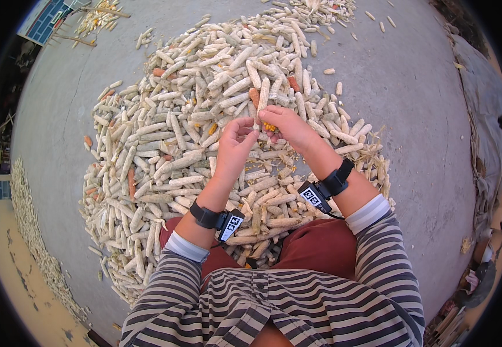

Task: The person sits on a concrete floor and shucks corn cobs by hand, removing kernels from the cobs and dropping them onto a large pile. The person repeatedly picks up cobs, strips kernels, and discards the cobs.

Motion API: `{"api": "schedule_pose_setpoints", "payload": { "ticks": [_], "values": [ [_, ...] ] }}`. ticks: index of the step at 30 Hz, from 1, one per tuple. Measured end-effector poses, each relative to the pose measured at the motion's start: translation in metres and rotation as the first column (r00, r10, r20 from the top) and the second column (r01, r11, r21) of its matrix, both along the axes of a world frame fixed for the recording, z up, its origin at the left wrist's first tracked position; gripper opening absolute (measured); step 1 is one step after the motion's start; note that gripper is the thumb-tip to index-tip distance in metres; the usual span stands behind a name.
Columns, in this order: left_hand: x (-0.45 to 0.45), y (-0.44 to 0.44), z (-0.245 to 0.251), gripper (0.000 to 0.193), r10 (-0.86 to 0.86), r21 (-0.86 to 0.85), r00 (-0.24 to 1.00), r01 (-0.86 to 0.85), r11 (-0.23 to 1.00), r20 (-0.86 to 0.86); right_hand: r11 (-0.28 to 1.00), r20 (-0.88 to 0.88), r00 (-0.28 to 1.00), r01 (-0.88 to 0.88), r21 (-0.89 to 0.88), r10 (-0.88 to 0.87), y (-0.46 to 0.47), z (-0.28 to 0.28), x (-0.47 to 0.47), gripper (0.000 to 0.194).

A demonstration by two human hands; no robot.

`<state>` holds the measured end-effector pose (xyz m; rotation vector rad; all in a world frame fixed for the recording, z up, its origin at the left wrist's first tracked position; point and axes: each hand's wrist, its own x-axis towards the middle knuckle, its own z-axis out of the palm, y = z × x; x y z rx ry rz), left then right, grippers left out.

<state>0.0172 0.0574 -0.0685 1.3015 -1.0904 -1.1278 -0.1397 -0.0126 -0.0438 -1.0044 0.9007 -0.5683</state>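
Observation:
My right hand point(286, 126) holds a pale, mostly stripped corn cob point(264, 93) between thumb and fingers, its far end pointing away from me. Loose yellow corn kernels point(270, 126) show in the curl of that same hand. Close by on the left, my left hand point(236, 139) has its thumb and fingers apart beside the cob's near end. Whether its fingertips touch the cob is hard to see. Under both hands spreads a large heap of bare corn cobs point(181, 162). A reddish cob point(254, 98) lies just behind the held one.
Grey concrete floor point(390, 86) surrounds the heap, with a few stray cobs point(339, 89) on it. Dry husks point(372, 145) lie at the right edge. A smaller corn pile point(99, 19) is at far left; more cobs point(38, 243) line the left wall. Grey sheeting point(485, 99) covers something at right.

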Motion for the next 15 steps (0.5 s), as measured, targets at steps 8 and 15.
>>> {"api": "schedule_pose_setpoints", "payload": {
  "ticks": [8,15],
  "values": [
    [-0.0006,0.0024,-0.0027,0.026,-0.019,0.047,0.999,0.02,0.999,-0.029,0.974,-0.112,0.989,0.071,-0.216,-0.097,0.0001,-0.0079,-0.0004,0.03],
    [0.0028,0.0004,-0.0049,0.031,0.002,0.061,1.0,-0.003,0.998,0.014,0.997,0.009,1.0,-0.024,-0.071,0.025,0.0011,-0.0089,-0.0045,0.04]
  ]
}}
